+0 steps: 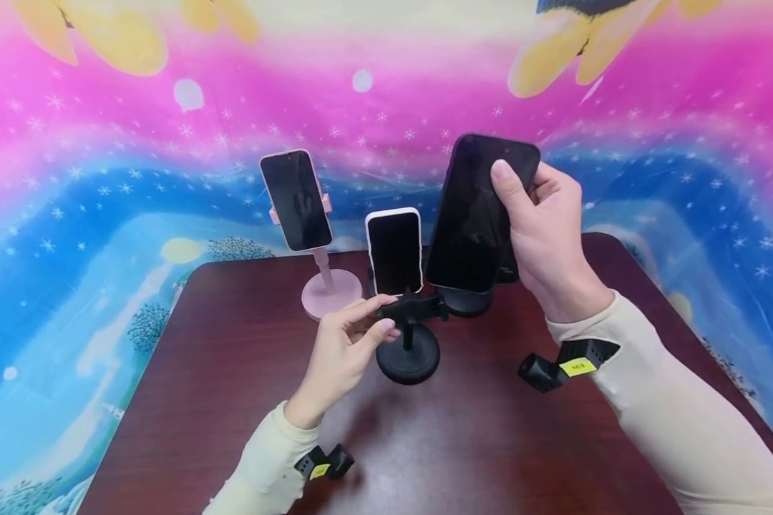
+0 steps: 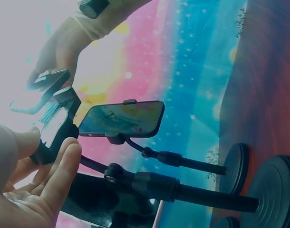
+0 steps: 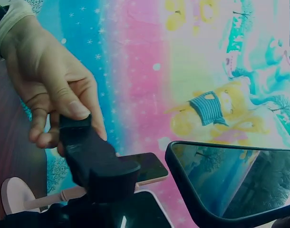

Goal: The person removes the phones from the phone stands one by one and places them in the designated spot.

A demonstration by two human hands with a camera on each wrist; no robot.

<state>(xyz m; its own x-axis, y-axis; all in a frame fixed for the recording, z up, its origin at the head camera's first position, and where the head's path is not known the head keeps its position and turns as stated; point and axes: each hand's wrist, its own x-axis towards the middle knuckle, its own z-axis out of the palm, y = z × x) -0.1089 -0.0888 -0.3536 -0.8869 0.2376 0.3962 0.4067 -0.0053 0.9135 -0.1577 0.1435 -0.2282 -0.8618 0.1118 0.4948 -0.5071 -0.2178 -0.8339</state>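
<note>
My left hand (image 1: 344, 350) pinches the left end of the empty clamp (image 1: 415, 309) on a black phone stand, thumb on one side and fingers on the other. The stand's round base (image 1: 419, 368) rests on the table. In the left wrist view its jointed arm (image 2: 152, 185) runs from base to clamp. My right hand (image 1: 547, 229) grips a black phone (image 1: 467, 214) by its right edge, thumb across the screen. This phone is raised beyond the clamp to the right, apart from it, screen toward me. The right wrist view shows the phone's screen (image 3: 235, 185) at lower right.
At the back left, a pink stand (image 1: 331, 293) holds a pink-edged phone (image 1: 296, 200). A white-framed phone (image 1: 395, 250) stands upright behind the clamp. Behind the held phone is another black stand (image 1: 467, 304), mostly hidden, carrying a phone (image 2: 123, 121). A patterned cloth (image 1: 361, 107) hangs behind the table.
</note>
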